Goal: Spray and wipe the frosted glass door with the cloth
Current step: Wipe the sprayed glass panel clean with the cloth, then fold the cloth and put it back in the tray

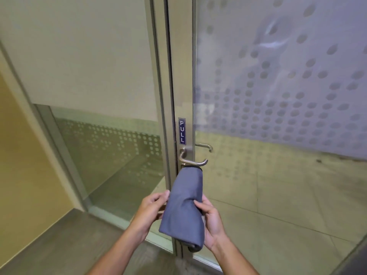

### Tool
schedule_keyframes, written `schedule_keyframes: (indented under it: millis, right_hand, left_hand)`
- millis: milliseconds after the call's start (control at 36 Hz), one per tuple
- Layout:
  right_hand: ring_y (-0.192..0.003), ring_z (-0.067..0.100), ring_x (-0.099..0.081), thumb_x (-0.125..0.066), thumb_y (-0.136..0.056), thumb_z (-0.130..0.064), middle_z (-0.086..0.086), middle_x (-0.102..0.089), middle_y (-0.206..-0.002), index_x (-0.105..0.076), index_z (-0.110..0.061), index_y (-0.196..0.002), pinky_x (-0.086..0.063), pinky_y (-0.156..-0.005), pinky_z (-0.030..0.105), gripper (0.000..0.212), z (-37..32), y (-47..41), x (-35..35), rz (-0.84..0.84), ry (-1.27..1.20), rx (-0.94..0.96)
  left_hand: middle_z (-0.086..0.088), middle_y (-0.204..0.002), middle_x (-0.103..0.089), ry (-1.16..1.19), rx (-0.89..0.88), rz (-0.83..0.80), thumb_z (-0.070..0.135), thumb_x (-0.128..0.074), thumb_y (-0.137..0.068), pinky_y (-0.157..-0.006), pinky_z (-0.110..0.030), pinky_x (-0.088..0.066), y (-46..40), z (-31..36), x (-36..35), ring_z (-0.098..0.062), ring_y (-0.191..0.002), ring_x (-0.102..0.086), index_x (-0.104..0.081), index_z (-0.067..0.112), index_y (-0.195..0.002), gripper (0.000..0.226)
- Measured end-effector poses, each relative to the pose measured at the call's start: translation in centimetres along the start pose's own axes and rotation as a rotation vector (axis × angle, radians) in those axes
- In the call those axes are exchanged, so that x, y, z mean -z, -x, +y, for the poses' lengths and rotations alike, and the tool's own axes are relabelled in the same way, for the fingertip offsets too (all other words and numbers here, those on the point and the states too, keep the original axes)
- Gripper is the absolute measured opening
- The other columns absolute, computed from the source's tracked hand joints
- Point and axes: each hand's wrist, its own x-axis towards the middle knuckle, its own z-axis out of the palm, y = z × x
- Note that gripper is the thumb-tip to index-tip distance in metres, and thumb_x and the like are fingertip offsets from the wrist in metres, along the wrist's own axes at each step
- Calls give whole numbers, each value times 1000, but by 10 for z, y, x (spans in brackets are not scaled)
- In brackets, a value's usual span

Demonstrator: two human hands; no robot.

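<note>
Two hands are working the cloth point(183, 207) right now, down at about six o'clock in the view. Starting at nine o'clock, the fixed side panel point(111, 151) with its dotted band is sitting well apart from the action. Moving across, the left hand point(154, 208) is pinching the cloth's left edge, fingers curled onto the fabric. The grey cloth is hanging doubled over the lever handle point(193, 160), just under the PULL sign point(182, 131). The right hand point(210, 217) is gripping its right edge, thumb pressing into a fold. Up at two o'clock, the frosted glass door point(288, 86) is showing a pale curved smear on the frosting. No spray bottle is appearing anywhere, so I'm judging the risk is a dry wipe that only streaks the glass. Tugging the cloth could also drag the lever down and swing the door toward the person.
</note>
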Motion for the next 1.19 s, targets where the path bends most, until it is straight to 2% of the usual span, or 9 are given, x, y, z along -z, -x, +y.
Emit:
schedule_keyframes:
  millis: [250,361,417,528,694,833,972,1083,1194]
  right_hand:
    - [-113,43,-68,-56,-86,2,27,-65,-133,-69,-13,-130,-60,-86,47,48,52,13,-29,-76,40,-123]
    - [-114,42,-68,-60,-85,0,27,-64,-134,-66,-15,-134,-59,-89,47,52,84,22,-45,-77,50,-146]
    - [-113,43,-68,-59,-84,0,27,-64,-133,-66,-16,-134,-59,-89,47,53,103,29,-55,-78,43,-147]
    - [-111,42,-68,-57,-83,-2,25,-65,-133,-66,-20,-134,-58,-91,48,55,145,47,-81,-76,11,-138]
    - [-108,40,-64,-60,-91,-12,25,-65,-126,-59,-15,-141,-50,-96,50,50,208,70,-111,6,-56,-231]
    - [-109,39,-65,-77,-86,-36,24,-62,-125,-67,-3,-126,-56,-95,50,52,245,94,-133,-6,-7,-488]
    - [-125,36,-51,-87,-81,-38,19,-51,-139,-60,-4,-131,-29,-121,55,66,273,107,-145,-30,15,-612]
    - [-126,39,-62,-81,-89,-25,26,-64,-135,-66,3,-129,-49,-106,51,50,294,122,-155,-203,90,-690]
    - [-124,41,-62,-81,-85,-8,29,-57,-141,-52,2,-143,-55,-96,49,66,315,132,-160,-277,200,-659]
  left_hand:
    - [-10,-89,-72,-33,1,32,30,-70,-100,-60,-22,-44,43,1,55,-17,-83,-62,-74,-10,-104,41]
    - [-13,-88,-71,12,-20,10,23,-74,-97,-64,-26,-48,65,2,84,-18,-76,-64,-69,6,-89,20]
    - [-20,-95,-75,77,-3,1,18,-73,-97,-71,-31,-54,80,0,99,-21,-80,-69,-71,3,-94,15]
    - [-30,-122,-75,144,18,-36,12,-66,-100,-90,-42,-57,114,-4,133,-34,-100,-73,-67,-9,-123,31]
    - [-40,-130,-66,271,16,-28,5,-64,-94,-113,-62,-47,171,-15,183,-51,-116,-68,-62,-9,-131,39]
    - [-23,-110,-79,375,-11,-25,14,-69,-78,-80,-40,-65,222,-31,224,-34,-96,-79,-70,5,-120,43]
    - [-14,-106,-82,465,0,21,21,-75,-72,-75,-34,-65,266,-50,261,-26,-91,-81,-85,20,-101,30]
    - [-15,-110,-80,556,7,156,22,-72,-76,-87,-40,-60,302,-69,292,-28,-93,-79,-78,17,-114,39]
    - [-14,-120,-80,553,14,293,20,-68,-94,-99,-45,-56,336,-85,322,-30,-106,-75,-73,19,-124,31]
